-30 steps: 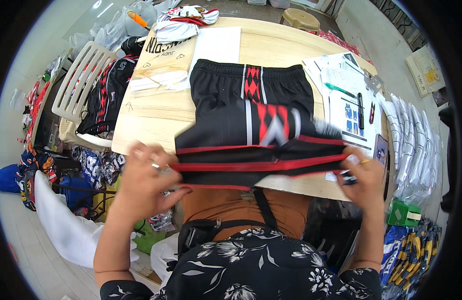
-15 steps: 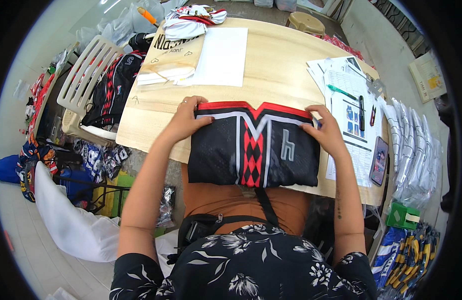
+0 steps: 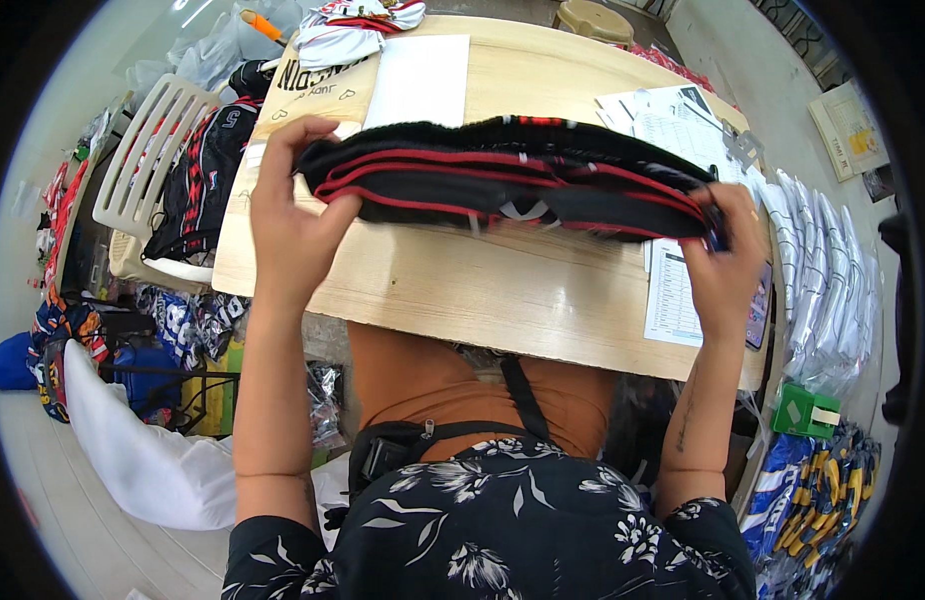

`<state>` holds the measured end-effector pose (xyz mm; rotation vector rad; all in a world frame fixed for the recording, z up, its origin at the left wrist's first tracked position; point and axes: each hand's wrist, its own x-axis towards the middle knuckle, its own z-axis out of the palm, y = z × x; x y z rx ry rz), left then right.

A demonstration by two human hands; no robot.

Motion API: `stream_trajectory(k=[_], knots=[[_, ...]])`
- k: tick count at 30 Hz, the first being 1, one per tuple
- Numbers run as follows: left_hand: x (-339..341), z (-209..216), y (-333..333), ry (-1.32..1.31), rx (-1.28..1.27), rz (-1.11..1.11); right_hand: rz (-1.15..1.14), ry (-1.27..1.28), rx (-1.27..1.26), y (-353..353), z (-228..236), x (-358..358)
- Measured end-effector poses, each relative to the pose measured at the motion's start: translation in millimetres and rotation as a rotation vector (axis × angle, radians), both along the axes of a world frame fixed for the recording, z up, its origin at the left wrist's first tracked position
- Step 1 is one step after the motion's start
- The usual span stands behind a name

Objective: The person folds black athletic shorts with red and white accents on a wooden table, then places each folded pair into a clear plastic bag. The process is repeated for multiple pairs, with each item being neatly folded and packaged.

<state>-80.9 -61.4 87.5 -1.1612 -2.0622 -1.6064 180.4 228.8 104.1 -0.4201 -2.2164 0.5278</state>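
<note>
We hold a folded bundle of black clothes (image 3: 438, 190) in both hands, seemingly lifted above the tabletop (image 3: 443, 285), in its middle, between the left edge and the papers (image 3: 673, 305) along the right edge. Our left hand (image 3: 301, 205) is clamped on the bundle's left end, thumb on the near side, fingers around the far side. Our right hand (image 3: 725, 230) pinches the right end; blur hides how its fingers lie. The red-trimmed folds face us in loose layers. We judge the cloth light, soft and limp, rather slippery and hardly fragile, so the layers may slide or sag in the middle. Both ends, gripped through every layer, look the best hold. A white sheet (image 3: 423, 80) lies near the far edge.
</note>
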Motion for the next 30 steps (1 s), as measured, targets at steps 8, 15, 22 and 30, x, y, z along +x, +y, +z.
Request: stream_trajectory(k=[8,15,22,30], knots=[[36,-38,-36,0.151,-0.716,-0.041,0.209,-0.543,-0.208,-43,-45,45],[22,-66,-27,-0.014,-0.708,-0.335,0.244,-0.525,-0.193,-32,-68,39],[-10,-83,-11,-0.527,-0.705,-0.301,0.156,-0.281,-0.441,-29,-107,20],[10,-108,31,-0.128,-0.755,0.281,-0.147,-0.168,-0.833,-18,-127,-8]])
